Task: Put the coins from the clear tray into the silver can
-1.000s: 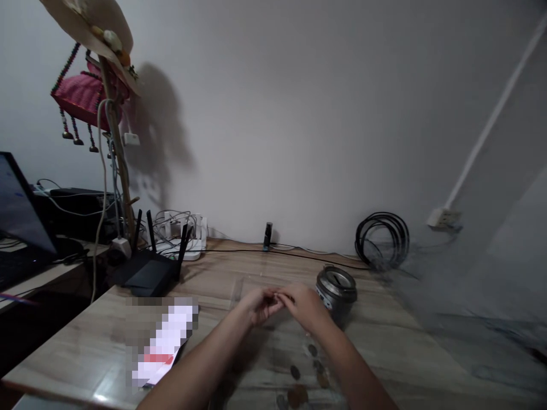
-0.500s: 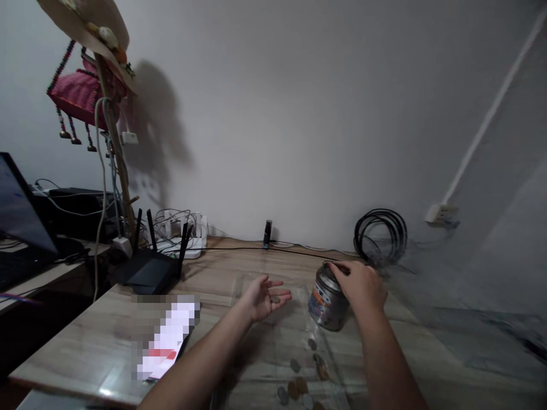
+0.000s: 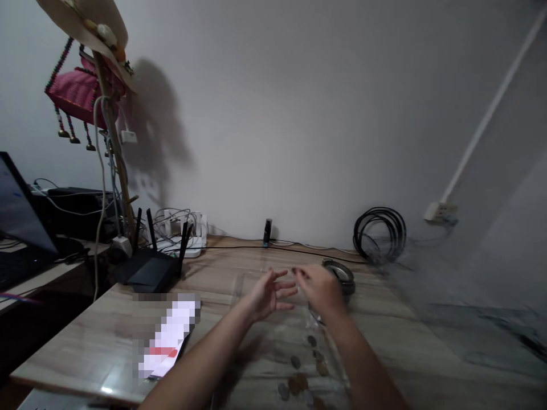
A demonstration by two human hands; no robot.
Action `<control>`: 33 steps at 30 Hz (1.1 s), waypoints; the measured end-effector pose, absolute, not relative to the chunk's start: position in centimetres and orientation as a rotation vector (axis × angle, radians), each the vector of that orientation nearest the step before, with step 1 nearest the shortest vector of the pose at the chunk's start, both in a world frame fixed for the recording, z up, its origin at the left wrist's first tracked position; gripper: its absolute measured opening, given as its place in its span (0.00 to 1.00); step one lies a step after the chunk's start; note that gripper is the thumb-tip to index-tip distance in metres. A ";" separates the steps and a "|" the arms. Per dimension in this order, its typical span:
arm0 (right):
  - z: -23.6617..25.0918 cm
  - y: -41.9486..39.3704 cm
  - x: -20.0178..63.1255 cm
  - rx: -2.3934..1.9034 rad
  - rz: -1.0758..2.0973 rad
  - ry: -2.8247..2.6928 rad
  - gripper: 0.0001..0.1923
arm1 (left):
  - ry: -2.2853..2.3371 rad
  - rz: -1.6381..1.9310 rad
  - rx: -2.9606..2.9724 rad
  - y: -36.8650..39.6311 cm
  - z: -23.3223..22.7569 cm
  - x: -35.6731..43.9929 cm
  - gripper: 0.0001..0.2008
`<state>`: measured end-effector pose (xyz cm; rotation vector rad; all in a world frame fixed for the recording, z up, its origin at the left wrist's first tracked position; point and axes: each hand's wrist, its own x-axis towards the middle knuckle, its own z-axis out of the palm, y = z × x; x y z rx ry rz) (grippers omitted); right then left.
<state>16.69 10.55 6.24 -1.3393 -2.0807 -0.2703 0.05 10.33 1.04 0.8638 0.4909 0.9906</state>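
Hands meet over the middle of the tabletop [image 3: 106,341]. I see the left hand [image 3: 267,293] palm up, fingers spread wide; I cannot tell whether anything lies in the palm. The right hand [image 3: 318,289] is just beside it, fingers loosely curled, fingertips pointing at the left palm; whether they pinch anything I cannot tell. The metal tin [image 3: 341,276] stands behind the right hand, toward the far edge, partly hidden. Coins [image 3: 299,382] lie scattered on a clear plastic sheet [image 3: 265,353] near the front edge, between the forearms. A router [image 3: 147,272] sits at the far left corner.
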 end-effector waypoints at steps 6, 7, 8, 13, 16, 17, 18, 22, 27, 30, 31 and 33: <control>7.4 12.9 22.6 -1.974 -0.368 -1.566 0.13 | 1.158 0.581 1.941 9.9 -0.2 0.8 0.11; 7.4 13.2 23.1 -1.985 -0.329 -1.569 0.13 | 1.121 0.488 2.096 9.7 -0.4 0.9 0.11; 7.2 13.4 23.3 -1.984 -0.302 -1.571 0.12 | 1.060 0.397 2.206 9.5 -0.5 0.9 0.13; 7.3 12.9 22.9 -1.947 -0.369 -1.604 0.13 | 0.818 0.074 2.415 8.2 -0.3 1.3 0.25; 7.7 11.3 21.4 -1.743 -0.470 -1.642 0.17 | 0.812 0.007 2.469 7.6 -0.2 1.8 0.21; 7.7 10.6 20.9 -1.661 -0.479 -1.657 0.17 | 0.823 0.014 2.486 7.5 -0.2 2.0 0.18; 7.5 9.7 20.3 -1.605 -0.469 -1.684 0.17 | 0.831 0.028 2.503 7.4 -0.2 2.2 0.14; 4.9 5.3 19.0 -1.599 -0.273 -2.077 0.16 | 0.875 0.058 2.564 7.1 -0.9 2.5 0.09; 1.8 0.5 19.5 -1.404 0.083 -2.775 0.05 | 0.977 0.076 2.551 7.0 -1.6 2.5 0.06; 1.9 -0.6 19.4 -1.503 0.107 -2.953 0.10 | 1.005 0.107 2.537 6.7 -1.4 2.4 0.07; 2.1 -0.7 19.2 -1.547 0.083 -2.977 0.10 | 1.011 0.112 2.534 6.7 -1.2 2.4 0.08; 2.2 -0.6 19.0 -1.569 0.075 -2.980 0.10 | 0.954 0.080 2.492 6.7 -0.8 2.2 0.08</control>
